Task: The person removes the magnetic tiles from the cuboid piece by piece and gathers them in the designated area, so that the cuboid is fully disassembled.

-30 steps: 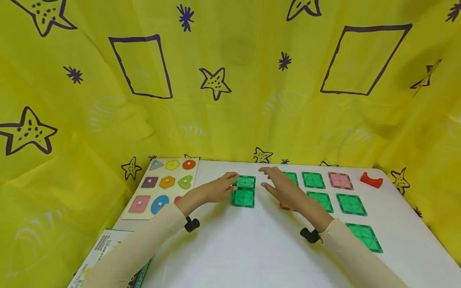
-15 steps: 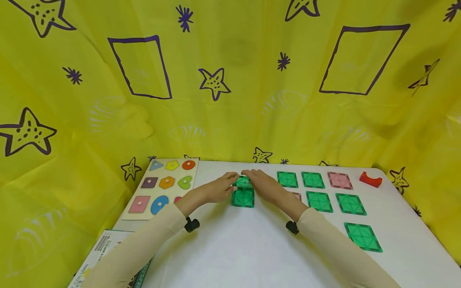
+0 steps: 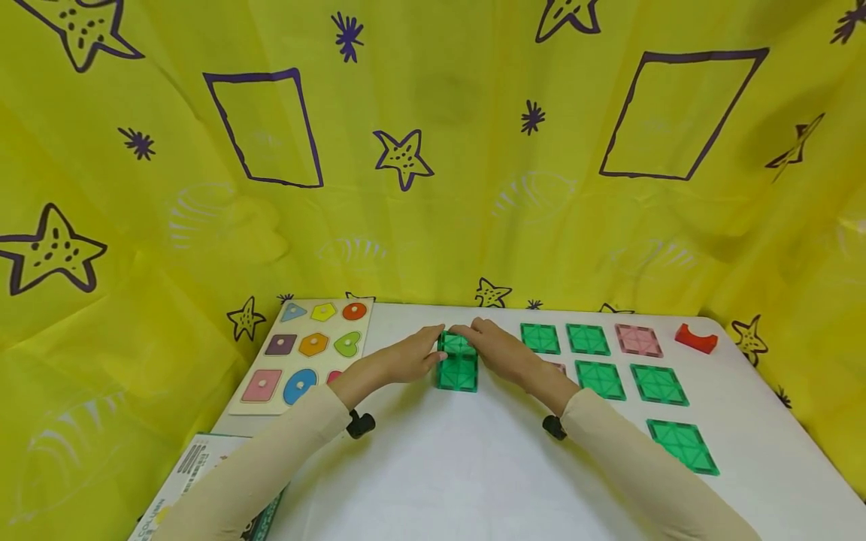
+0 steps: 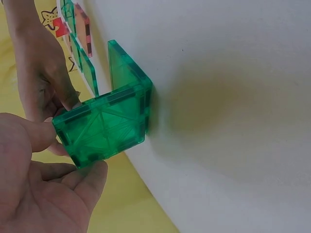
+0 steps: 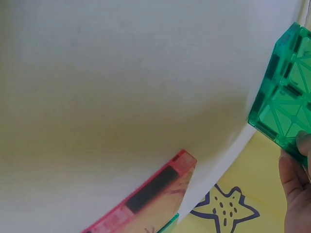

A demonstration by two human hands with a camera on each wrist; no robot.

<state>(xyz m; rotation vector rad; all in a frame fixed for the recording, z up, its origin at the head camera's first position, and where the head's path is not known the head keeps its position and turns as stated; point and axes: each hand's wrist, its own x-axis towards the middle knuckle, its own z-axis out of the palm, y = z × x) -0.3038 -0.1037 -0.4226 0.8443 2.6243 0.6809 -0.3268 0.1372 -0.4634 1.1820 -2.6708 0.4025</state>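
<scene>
At the near left, a partly hidden book (image 3: 210, 458); beyond it at the far left, a flat puzzle (image 3: 298, 327) with bright knobbed shapes. Next, the left hand (image 3: 409, 355), pinching a rim between thumb and fingers. Then, toward the far middle of the tabletop (image 3: 467, 466) and between both hands, the green tiles (image 3: 458, 373). Probably light and stiff, smooth enough to slip a little, hardly fragile; likely apt to fold or come apart at the seam under a sideways push. Best held by the thick outer rims, near the corners, with gentle pressure from both sides. In looks, clear bright green and square, with raised lines fanning across the faces and dark strips, perhaps magnets, along the rims; at least two panels, meeting at an angle, the full layout partly hidden. Just right of that, the right hand (image 3: 497, 349), also pinching the green tiles, thumb on the face and fingers behind. Farther right, loose green squares (image 3: 587, 339), a pink square (image 3: 639, 340) and, at the far right, a red block (image 3: 697, 338).
</scene>
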